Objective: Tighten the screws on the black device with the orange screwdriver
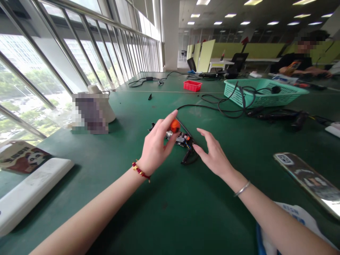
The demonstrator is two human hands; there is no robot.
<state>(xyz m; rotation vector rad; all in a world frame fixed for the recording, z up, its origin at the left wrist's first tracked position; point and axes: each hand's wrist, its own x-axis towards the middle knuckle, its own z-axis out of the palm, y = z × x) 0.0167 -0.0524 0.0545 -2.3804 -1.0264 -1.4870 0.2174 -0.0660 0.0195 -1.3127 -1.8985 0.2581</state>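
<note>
My left hand, with a red beaded bracelet at the wrist, is closed around a small orange round piece with a dark spot on it. Its exact kind cannot be made out. Just beyond and below it on the green table lies a small electronic assembly with grey and black parts, an orange bit and thin coloured wires, partly hidden by my left fingers. A black cable runs from it. My right hand hovers to the right of the assembly, thumb and fingers apart, holding nothing.
Farther back are a red bin and a turquoise basket with black cables. A phone lies right; a white bar-shaped thing and a panda-printed box left. A person sits at the far right. Railings line the left.
</note>
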